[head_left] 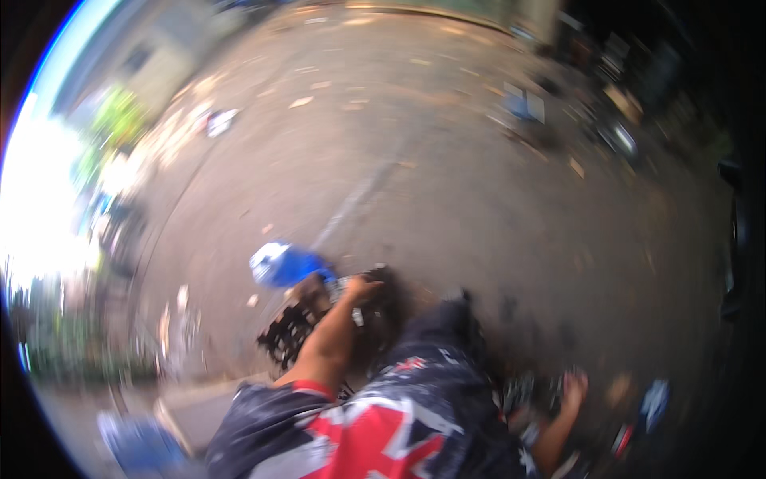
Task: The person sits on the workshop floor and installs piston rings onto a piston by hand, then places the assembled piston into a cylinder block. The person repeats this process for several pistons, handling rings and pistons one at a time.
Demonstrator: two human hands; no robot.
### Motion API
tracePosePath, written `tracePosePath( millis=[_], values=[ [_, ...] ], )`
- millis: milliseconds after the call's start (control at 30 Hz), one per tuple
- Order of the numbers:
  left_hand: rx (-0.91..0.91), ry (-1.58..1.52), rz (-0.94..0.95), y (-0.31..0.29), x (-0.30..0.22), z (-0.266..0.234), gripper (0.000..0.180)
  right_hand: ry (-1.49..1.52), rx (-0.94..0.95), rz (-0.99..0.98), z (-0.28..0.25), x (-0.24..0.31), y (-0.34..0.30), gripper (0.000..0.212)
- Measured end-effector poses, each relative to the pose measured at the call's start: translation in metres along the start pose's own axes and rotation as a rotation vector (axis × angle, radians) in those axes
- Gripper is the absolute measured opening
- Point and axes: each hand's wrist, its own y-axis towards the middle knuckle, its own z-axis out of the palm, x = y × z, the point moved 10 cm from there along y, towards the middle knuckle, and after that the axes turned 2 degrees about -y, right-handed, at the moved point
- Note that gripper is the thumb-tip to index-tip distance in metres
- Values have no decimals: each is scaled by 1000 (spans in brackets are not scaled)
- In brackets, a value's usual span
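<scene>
Motion blur smears the whole head view. In the lower middle, my left hand (pixel 363 289) is closed on a dark, greasy-looking part (pixel 384 281) whose kind I cannot make out. Left of that forearm sits a black piece with a toothed or perforated edge (pixel 287 331). Just beyond it lies a blue and white thing (pixel 291 265), perhaps a bag or cloth. At the lower right, my right hand (pixel 573 389) is low beside my leg, among small blurred items; its fingers are too smeared to read.
Brown ground (pixel 479 184) with scattered dry leaves stretches ahead. A blue and white object (pixel 523 105) lies at the far right, near dark clutter (pixel 614 128). A blue item (pixel 654 403) is at the lower right. A pale slab (pixel 203 415) stands at the lower left.
</scene>
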Motion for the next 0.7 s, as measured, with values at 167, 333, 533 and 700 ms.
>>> tracePosePath(
  millis=[167, 333, 533, 700],
  values=[
    [283, -337, -147, 56, -52, 20, 36, 272, 7, -112, 14, -55, -62, 43],
    [393, 9, -94, 88, -155, 34, 49, 249, -299, 174, -6, -120, -125, 29],
    [494, 201, 155, 144, -346, 87, 49, -507, -406, 44, -40, -174, -148, 21],
    [510, 405, 366, 121, -489, 153, 46, -892, -685, 114, -73, -158, -155, 25]
  ],
)
